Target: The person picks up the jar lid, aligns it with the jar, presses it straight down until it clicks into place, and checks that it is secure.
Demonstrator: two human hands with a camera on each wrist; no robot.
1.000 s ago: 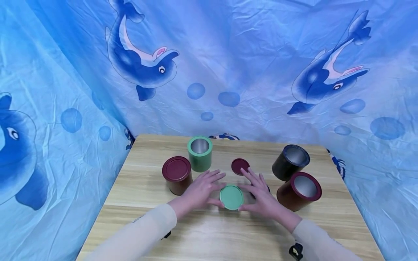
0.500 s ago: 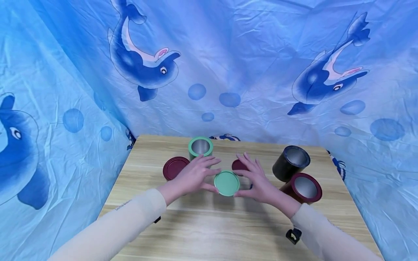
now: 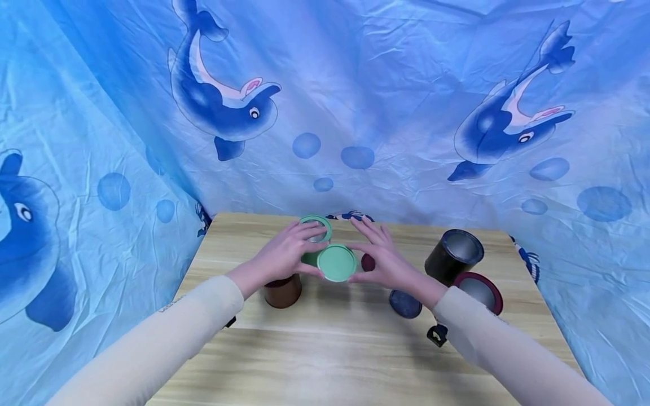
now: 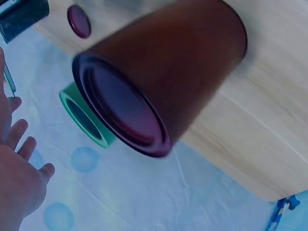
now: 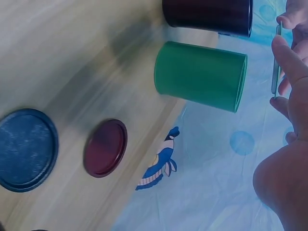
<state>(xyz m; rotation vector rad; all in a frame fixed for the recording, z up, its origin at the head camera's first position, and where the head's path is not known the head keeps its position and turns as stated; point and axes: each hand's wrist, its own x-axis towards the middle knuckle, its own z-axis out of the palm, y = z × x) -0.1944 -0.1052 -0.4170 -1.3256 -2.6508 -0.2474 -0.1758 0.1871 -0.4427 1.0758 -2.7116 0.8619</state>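
Both hands, left hand (image 3: pixel 284 254) and right hand (image 3: pixel 381 260), pinch a light, stiff green lid (image 3: pixel 337 263) by its rim, fingers spread

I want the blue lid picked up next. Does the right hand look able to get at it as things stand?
Probably not at once: the right hand shares the green lid with the left hand. Otherwise the blue lid lies uncovered beside that forearm.

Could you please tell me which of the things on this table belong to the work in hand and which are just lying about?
In hand:
green lid, held between left hand and right hand
open green can, just behind the lid

Lying about:
lidded maroon can
maroon lid
dark blue lid
open black can
open maroon can
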